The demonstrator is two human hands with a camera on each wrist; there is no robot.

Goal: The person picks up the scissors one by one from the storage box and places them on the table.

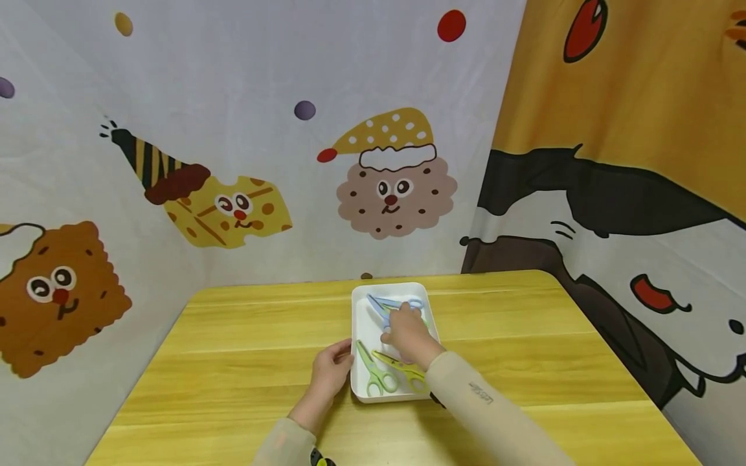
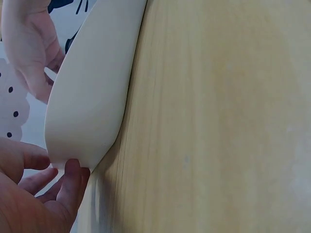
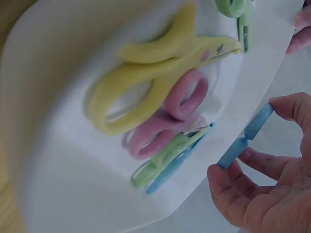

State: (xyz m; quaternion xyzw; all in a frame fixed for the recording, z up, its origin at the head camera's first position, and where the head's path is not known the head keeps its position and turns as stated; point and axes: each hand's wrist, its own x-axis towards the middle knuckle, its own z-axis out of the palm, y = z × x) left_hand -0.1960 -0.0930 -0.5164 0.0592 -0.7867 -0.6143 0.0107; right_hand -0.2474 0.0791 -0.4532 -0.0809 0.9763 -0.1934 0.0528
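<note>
While the left hand [image 1: 331, 370] is gripping the tray [image 1: 362, 323] by its left edge, the right hand [image 1: 408, 331] is pinching the blue scissors [image 1: 377, 308] by the loops over the tray's far half, fingertips pressing from both sides; whether the blades are touching the tray floor, I cannot tell. They are pointing toward the far left corner, and another blue pair [image 1: 402, 303] is lying near the far edge. By the near left corner the green scissors [image 1: 372, 370] are resting, with the yellow scissors [image 1: 402, 366] lying beside them and the pink scissors [image 3: 170, 120] and a second green pair [image 3: 165, 162] lying beyond. Near the middle of its far edge, the tabletop [image 1: 262, 382] is carrying the tray. Judging by their smooth, plastic look, the blue scissors are probably handling as light, stiff and slightly slippery, the loops offering the surest hold. Dark lettering [image 1: 481, 392] is running along the right sleeve [image 1: 495, 411], seemingly beginning "Lets", the rest blurring; a small mark [image 3: 219, 49] on the yellow scissors is proving unreadable.
</note>
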